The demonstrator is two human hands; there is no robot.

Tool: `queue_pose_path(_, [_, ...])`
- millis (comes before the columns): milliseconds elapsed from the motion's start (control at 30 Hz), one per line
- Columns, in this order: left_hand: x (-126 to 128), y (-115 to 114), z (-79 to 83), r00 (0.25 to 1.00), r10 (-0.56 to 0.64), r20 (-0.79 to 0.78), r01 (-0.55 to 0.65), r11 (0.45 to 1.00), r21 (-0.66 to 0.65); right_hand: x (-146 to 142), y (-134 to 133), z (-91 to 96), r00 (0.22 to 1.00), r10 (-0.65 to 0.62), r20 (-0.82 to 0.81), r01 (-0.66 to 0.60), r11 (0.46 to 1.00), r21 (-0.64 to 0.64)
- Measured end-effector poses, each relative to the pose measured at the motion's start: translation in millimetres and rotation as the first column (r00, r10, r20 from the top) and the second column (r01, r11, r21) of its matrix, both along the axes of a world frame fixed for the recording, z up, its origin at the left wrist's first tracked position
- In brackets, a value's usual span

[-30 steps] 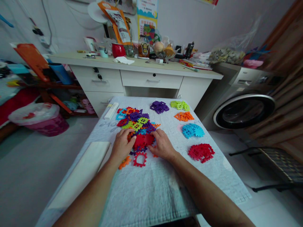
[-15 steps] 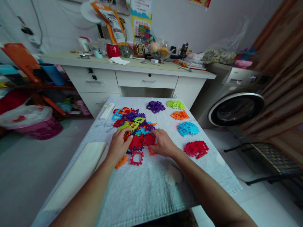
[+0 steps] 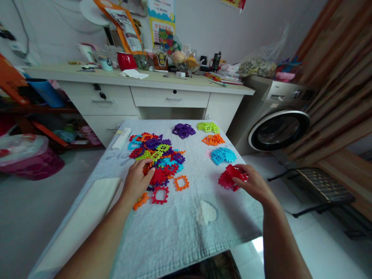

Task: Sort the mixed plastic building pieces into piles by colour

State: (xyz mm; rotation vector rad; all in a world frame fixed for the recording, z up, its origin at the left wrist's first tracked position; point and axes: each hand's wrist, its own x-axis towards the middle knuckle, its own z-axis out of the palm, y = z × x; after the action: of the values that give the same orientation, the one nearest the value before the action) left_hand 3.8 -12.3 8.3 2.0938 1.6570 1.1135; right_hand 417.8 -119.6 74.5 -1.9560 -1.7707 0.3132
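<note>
A heap of mixed interlocking plastic tiles (image 3: 162,148), in purple, red, green, blue and orange, lies on the left half of the cloth-covered table (image 3: 186,228). My left hand (image 3: 137,176) rests at the heap's near left side, thumb and fingers apart, beside a flat red tile (image 3: 159,176). At the right, my right hand (image 3: 252,181) pinches a red tile (image 3: 231,171) over the red pile (image 3: 225,183), which the hand partly hides. A red square frame tile (image 3: 160,195) and an orange one (image 3: 181,183) lie in front of the heap.
Single-colour piles stand along the right side: blue (image 3: 223,155), orange (image 3: 213,139) and green (image 3: 208,126), with purple (image 3: 183,130) at the back. A white box (image 3: 121,139) and a long white board (image 3: 81,224) lie at left. Behind is a cluttered desk (image 3: 171,87).
My right hand has moved right from the mixed heap to the red pile, carrying a red tile. My left hand stays at the heap. The view has turned slightly right.
</note>
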Motion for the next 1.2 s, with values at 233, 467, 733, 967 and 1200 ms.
queue_pose_path(233, [0.3,0.6,0.6,1.000,-0.005,-0.017,0.005,1.000,-0.008,21.0,-11.8,-22.7,0.985,-0.152,0.085,0.150,0.988,0.030])
queue_pose_path(467, [0.5,-0.3,2.6,1.000,-0.001,-0.009,0.001,1.000,-0.004,25.9,-5.8,-25.6,0.951,-0.179,0.253,0.186,0.983,-0.005])
queue_pose_path(733, [1.0,-0.4,1.4,1.000,-0.015,0.006,0.015,1.000,0.004,-43.0,20.0,6.6,0.983,0.011,0.183,-0.010,1.000,-0.004])
queue_pose_path(967, [1.8,-2.0,3.5,1.000,-0.020,0.021,0.020,1.000,0.000,-137.3,34.6,8.9,0.851,0.519,0.086,-0.511,0.854,-0.094])
queue_pose_path(1200, [3.1,-2.4,4.9,0.996,-0.010,0.093,0.013,0.999,-0.034,-158.7,44.0,-30.2,0.789,0.612,0.058,-0.607,0.790,-0.090])
